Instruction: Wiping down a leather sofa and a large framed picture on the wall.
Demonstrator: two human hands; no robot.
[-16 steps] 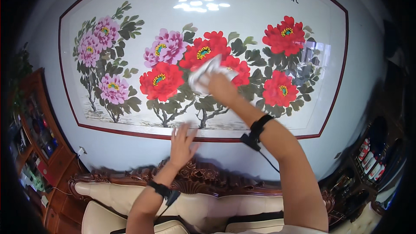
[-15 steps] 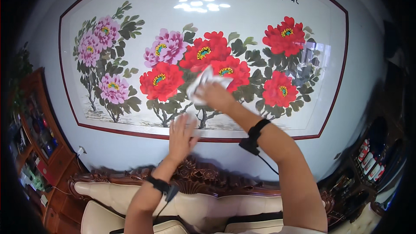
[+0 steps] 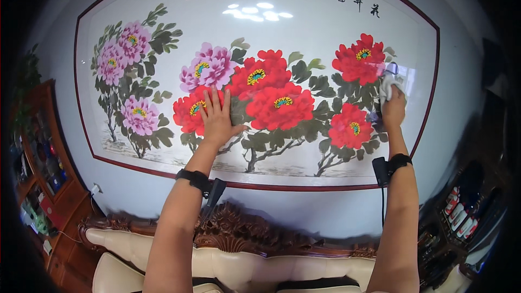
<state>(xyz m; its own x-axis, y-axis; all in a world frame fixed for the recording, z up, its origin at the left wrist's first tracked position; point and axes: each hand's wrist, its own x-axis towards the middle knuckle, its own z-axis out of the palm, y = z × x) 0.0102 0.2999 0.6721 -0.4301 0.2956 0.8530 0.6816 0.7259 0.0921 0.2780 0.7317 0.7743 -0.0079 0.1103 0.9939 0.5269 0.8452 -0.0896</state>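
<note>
Framed painting [image 3: 309,19] on wall, pink and red flowers. Right hand [image 3: 396,109] near painting's right edge, about mid-height, fingers closed around white cloth [image 3: 389,88]; cloth bunched, up against the painting's surface, just below upper-right red flower [image 3: 358,57] and beside a bluish reflection. Left hand [image 3: 218,122] left of painting's middle, above its lower edge, fingers spread wide, nothing held, palm toward the painting, looks laid flat, partly covering left red flower [image 3: 187,114]; thumb points right. Black strap with small device on each wrist, left [image 3: 194,179] and right [image 3: 400,161]. Bright light reflections [image 3: 255,11] near painting's top edge. Below painting's lower edge: cream sofa [image 3: 233,260] with carved dark wood top. Wooden cabinet [image 3: 76,206] beyond painting's lower-left corner; red-and-white bottles [image 3: 458,217] on dark shelf beyond its lower-right corner.
</note>
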